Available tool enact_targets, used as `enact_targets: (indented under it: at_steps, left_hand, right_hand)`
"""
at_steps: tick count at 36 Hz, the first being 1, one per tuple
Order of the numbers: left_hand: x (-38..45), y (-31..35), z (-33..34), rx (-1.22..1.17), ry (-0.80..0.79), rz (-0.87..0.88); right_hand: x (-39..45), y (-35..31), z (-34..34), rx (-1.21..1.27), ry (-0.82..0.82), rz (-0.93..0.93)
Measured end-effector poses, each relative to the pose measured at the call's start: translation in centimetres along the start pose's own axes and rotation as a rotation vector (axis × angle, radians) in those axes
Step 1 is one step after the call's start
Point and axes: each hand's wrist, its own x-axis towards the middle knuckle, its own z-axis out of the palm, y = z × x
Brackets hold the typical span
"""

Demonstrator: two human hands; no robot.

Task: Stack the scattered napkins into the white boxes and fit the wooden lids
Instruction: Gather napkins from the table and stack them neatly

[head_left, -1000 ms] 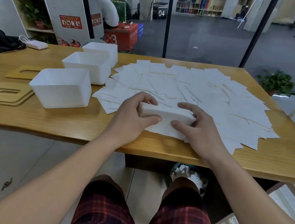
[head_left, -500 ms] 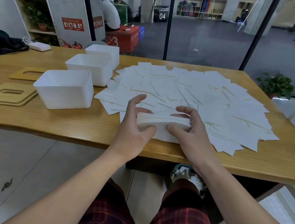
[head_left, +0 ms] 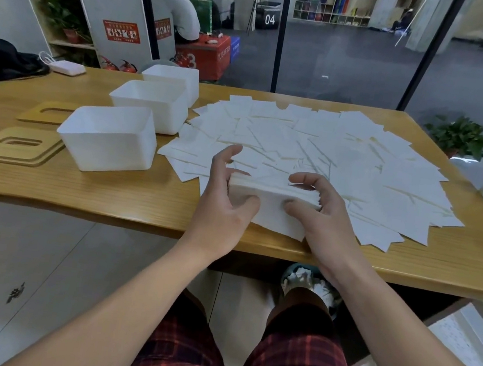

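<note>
- A person in red plaid shorts (head_left: 242, 362) is sitting at the near edge of a wooden table (head_left: 87, 191), both bare forearms reaching forward over it.
- The left hand (head_left: 226, 199) is gripping the left end of a stack of napkins (head_left: 275, 191), thumb on the near side and fingers on the far side, with the forefinger sticking up loose.
- The right hand (head_left: 324, 214) is gripping the stack's right end, thumb in front and fingers curling over the top edge.
- The stack is being held just above the table's near edge, over loose sheets.
- Scattered napkins (head_left: 344, 156) are lying spread in a wide overlapping fan across the middle and right of the table, behind and beside the hands.
- To the left, three white boxes (head_left: 108, 139) are standing open in a row running away from the viewer, the nearest just beside the napkin spread.
- Left of the boxes, wooden lids (head_left: 16, 146) with oval slots are lying flat; the nearest looks like a small pile.
- Farther back on the left, a black bag (head_left: 3, 59) and a white adapter (head_left: 67, 67) are resting on the table.
</note>
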Motion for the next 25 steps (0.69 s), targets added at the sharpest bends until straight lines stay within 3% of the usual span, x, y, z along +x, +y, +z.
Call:
enact_targets:
  at_steps: [6, 12, 17, 25]
  left_hand:
    - [-0.1, -0.4, -0.8, 0.043, -0.05, -0.005]
    - [0.2, 0.4, -0.9, 0.037, 0.026, 0.089]
    - [-0.3, -1.2, -1.6, 0.113, -0.028, 0.009]
    - [-0.2, -0.6, -1.3, 0.151, -0.038, 0.033]
  right_hand:
    - [0.3, 0.0, -0.1, 0.025, -0.041, 0.062]
    - [0.8, -1.2, 0.3, -0.001, -0.003, -0.081]
    - [0.4, -0.1, 0.0, -0.085, -0.083, 0.017]
    - [0.5, 0.1, 0.1, -0.061, -0.094, 0.029]
